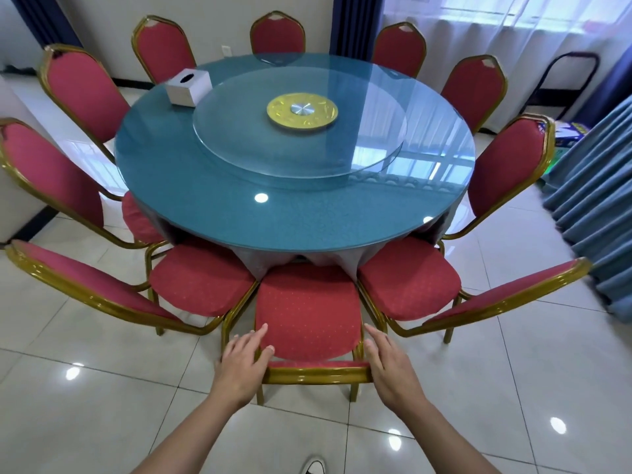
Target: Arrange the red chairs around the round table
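At the bottom centre of the frame, the left hand [243, 360] and right hand [386, 362] sit at either end of the nearest chair [309, 313]'s gilt backrest. Fingers on both lie nearly straight, resting against the frame rather than wrapped round it; neither hand grips anything. This chair's seat is tucked partly under the cloth of the round counter [212, 200]. Just beside it, lower left [201, 282] and lower right [408, 278], two more red chairs flank it closely, seats touching or nearly so. Further up, chairs ring the whole rim to the top of the frame, with a white tissue box [188, 86] on the glass. The arranging looks almost finished; perhaps only a final nudge of this last chair remains
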`<state>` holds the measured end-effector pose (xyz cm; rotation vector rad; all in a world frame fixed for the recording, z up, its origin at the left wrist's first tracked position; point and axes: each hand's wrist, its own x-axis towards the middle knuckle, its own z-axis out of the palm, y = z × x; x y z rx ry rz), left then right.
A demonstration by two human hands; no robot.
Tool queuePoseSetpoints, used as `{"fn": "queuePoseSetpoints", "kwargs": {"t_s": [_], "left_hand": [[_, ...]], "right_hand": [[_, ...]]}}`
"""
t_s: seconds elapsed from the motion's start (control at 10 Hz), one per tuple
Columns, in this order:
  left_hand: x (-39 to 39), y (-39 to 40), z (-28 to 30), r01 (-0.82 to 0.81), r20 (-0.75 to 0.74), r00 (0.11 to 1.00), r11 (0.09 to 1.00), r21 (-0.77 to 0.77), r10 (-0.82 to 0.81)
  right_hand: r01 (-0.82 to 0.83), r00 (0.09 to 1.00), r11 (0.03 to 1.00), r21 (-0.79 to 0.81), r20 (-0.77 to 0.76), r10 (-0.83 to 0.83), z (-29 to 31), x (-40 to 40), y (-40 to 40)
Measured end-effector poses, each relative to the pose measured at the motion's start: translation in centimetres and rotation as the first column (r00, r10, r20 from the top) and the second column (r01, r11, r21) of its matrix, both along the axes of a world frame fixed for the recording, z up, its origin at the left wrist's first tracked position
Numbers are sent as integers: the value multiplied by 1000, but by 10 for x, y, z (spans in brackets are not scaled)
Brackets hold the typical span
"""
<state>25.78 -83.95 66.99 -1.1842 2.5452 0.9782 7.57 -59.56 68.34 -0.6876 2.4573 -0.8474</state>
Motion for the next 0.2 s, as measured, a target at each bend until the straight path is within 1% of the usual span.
{"fn": "queuePoseSetpoints", "kwargs": {"t_s": [0.1,0.2], "left_hand": [[-13,-9,17,-32,-41,999,999,20,33],[-29,-20,28,-10,-98,995,1000,17,12]], "right_hand": [[-42,998,999,-21,-49,41,21,-12,-17],[-64,995,997,-40,-83,61,33,-28,-24]]}}
